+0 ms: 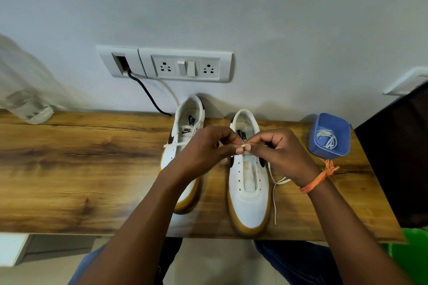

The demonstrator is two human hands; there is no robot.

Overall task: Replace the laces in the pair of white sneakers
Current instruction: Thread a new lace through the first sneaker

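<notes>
Two white sneakers with gum soles stand toes toward me on the wooden table (81,157). The left sneaker (183,127) has a white lace across its upper eyelets; my left arm covers its front. The right sneaker (249,183) shows mostly bare eyelets. Above its tongue, my left hand (208,148) and my right hand (280,152) meet and pinch the tip of a white lace (243,145) between fingertips. Another stretch of this lace (275,196) trails off the shoe's right side onto the table.
A blue plastic tub (340,127) holding a coiled white lace sits at the right. A dark object (393,157) stands at the far right edge. A clear bottle (32,109) is at the far left. A socket panel (185,67) with a black cable is on the wall behind.
</notes>
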